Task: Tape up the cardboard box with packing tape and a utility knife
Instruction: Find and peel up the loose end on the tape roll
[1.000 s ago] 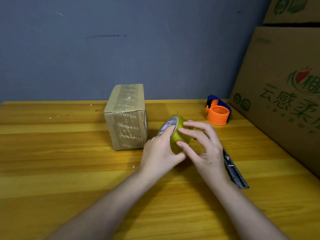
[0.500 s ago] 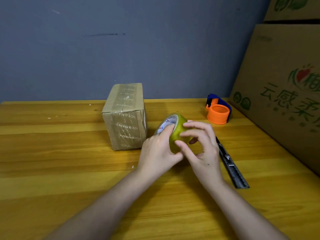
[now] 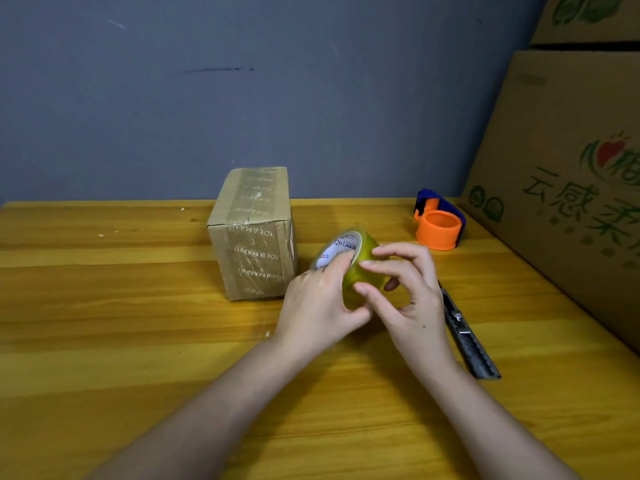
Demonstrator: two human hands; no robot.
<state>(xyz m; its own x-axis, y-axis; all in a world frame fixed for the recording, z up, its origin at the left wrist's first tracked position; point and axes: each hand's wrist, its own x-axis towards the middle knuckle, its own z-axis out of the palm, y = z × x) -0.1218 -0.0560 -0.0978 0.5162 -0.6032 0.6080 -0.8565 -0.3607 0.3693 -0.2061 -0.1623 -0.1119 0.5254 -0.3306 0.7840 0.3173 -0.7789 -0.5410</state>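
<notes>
The small cardboard box stood upright on the wooden table, to the left of the tape roll and slightly behind it, its top and front already striped with printed tape. Just right of the box, the roll of yellowish packing tape was held on edge a little above the table, its white core label facing up and to the left. The left hand gripped the roll from the box side, forefinger laid across the label and thumb curled under the roll's near edge. The right hand met the roll from the other side: its fingertips rested spread and bent on the roll's outer winding, thumb tucked behind, clamped lightly on the tape surface. Right of that hand, the grey utility knife lay flat on the table, pointing away from the roll toward the near right. Behind the knife, farther right of the roll, sat an orange and blue tape dispenser, close to a large printed carton at the table's right edge.
</notes>
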